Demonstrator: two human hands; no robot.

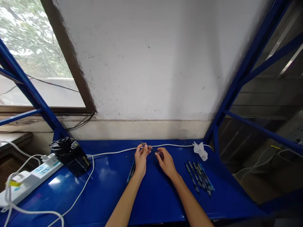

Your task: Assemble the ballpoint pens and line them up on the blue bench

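My left hand [141, 159] is closed, pinching a thin dark pen [153, 150] that slants across the gap between my hands. The fingers of my right hand [167, 162] close around the pen's lower right end. Whether the pen is in one piece or in parts is too small to tell. Beside my left wrist, a few dark blue pens [130, 172] lie on the blue table [155, 195], partly hidden by the hand. To the right of my right hand, several dark pens with clear ends [200, 176] lie side by side in a slanting row.
A white cable [120, 151] runs along the table's back, behind my hands. A crumpled white tissue [200, 150] lies at the back right. On the left stand a black jug-like bottle [71, 157] and a white power strip [42, 170]. Blue metal posts [236, 82] rise at both sides.
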